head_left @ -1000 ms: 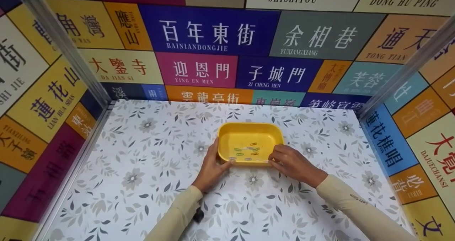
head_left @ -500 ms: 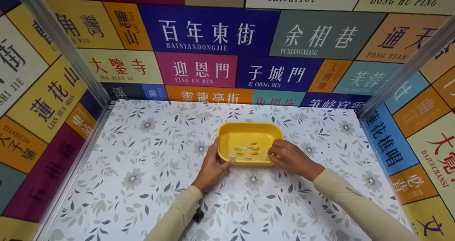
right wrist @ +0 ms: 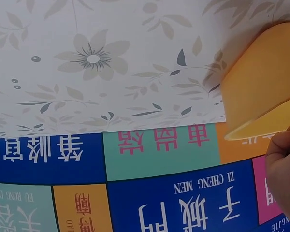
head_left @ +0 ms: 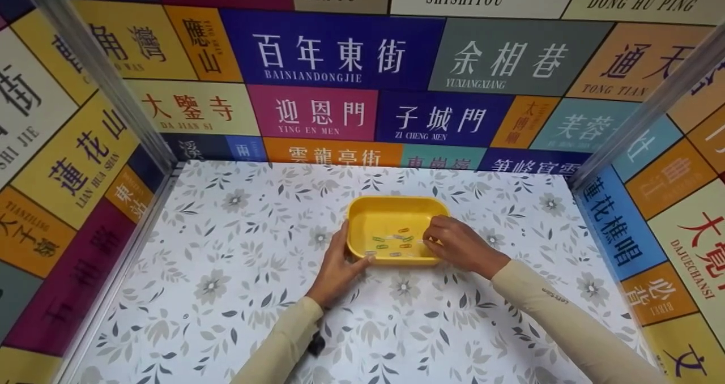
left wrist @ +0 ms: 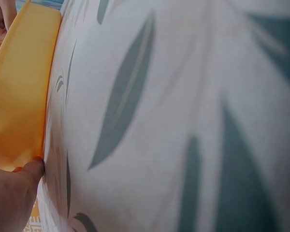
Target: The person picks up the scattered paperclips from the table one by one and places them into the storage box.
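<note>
A yellow plastic tub [head_left: 362, 214] stands on the patterned tabletop, with several coloured paper clips [head_left: 382, 246] scattered over its bottom. My left hand [head_left: 335, 271] grips its near left corner, fingers along the left side and thumb at the front wall. In the left wrist view, part of the left hand [left wrist: 12, 193] shows against the tub's wall [left wrist: 24, 87]. Over the tub's right end, my right hand [head_left: 461, 245] pinches a small pale paper clip [head_left: 421, 240], whose tip alone shows at the fingertips. The right wrist view has the right hand [right wrist: 285, 169] above the rim; the clip is hidden there.
White tabletop [head_left: 255, 327] with a grey leaf and flower print lies all around the tub. Upright panels [head_left: 328, 50] with coloured sign patterns enclose the back and sides. Metal posts [head_left: 122, 101] stand at the back corners. A small dark object [head_left: 316, 344] sits by the left sleeve.
My right hand has moved left and slightly away from me, from the tub's near right corner to over its inside, still pinching the clip. The left hand and tub have stayed put.
</note>
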Available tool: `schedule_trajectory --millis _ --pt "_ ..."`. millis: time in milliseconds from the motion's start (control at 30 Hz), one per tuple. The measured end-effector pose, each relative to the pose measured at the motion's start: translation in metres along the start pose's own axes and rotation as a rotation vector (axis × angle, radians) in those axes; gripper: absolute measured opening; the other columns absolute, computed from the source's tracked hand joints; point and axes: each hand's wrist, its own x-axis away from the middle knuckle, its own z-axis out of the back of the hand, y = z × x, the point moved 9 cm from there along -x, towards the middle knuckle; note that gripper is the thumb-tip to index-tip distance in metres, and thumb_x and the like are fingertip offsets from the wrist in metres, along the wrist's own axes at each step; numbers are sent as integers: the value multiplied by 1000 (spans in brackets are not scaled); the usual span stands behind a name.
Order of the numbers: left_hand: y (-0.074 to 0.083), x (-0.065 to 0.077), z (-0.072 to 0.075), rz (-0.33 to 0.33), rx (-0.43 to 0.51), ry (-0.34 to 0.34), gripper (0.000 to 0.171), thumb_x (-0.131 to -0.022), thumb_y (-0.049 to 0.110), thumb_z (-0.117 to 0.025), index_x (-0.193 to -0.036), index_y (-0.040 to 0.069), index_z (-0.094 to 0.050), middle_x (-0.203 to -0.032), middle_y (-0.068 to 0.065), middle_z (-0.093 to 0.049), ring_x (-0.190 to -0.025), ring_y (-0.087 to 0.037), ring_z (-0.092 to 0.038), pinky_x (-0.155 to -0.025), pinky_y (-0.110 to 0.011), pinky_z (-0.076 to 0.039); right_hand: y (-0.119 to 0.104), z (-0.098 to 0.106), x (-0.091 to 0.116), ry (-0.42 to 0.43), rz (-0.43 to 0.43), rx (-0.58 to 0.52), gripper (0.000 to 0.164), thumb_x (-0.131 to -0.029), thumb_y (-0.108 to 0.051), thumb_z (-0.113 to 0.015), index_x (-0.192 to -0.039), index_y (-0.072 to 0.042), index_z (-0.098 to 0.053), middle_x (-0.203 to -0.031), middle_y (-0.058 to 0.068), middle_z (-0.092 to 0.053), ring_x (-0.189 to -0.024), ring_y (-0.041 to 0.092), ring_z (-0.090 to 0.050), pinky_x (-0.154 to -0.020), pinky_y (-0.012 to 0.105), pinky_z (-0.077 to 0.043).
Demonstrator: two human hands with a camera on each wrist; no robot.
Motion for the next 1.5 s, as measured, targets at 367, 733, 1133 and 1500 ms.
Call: schedule_trajectory --millis 367,733,1133,1500 --pt "1 0 1 -38 20 -10 112 -97 28 -86 -179 21 -10 -181 -11 -24 -164 -26 -31 -134 -41 -25 7 -5 -14 -76 -54 18 9 -101 -7 -77 -105 -2 -83 -97 6 -67 -87 22 -59 -84 41 -59" --pt "2 0 3 -60 -13 -2 111 -98 30 -85 -178 13 -10 -180 -15 -26 -163 -30 -33 -135 -46 -25 16 -13 -28 -91 -71 51 8 -99 -4 -76 -102 -4 -83 -94 5 -66 -85 23 -59 -82 40 -60" --pt "1 0 2 -26 -29 -4 111 -97 30 -85 -179 22 -11 -181 -9 -25 -165 -25 -29 -136 -44 -21 26 -26 -42 -143 -132 14 14 -104 -5 -69 -104 -4 -83 -96 6 -66 -87 22 -59 -84 40 -60" --pt "2 0 2 -57 -46 -1 110 -97 29 -85 -179 17 -12 -179 -14 -27 -165 -28 -30 -136 -44 -22 27 -37 -57 -205 -146 26 19 -107 -8 -65 -106 -6 -84 -94 3 -65 -88 22 -58 -84 36 -55"
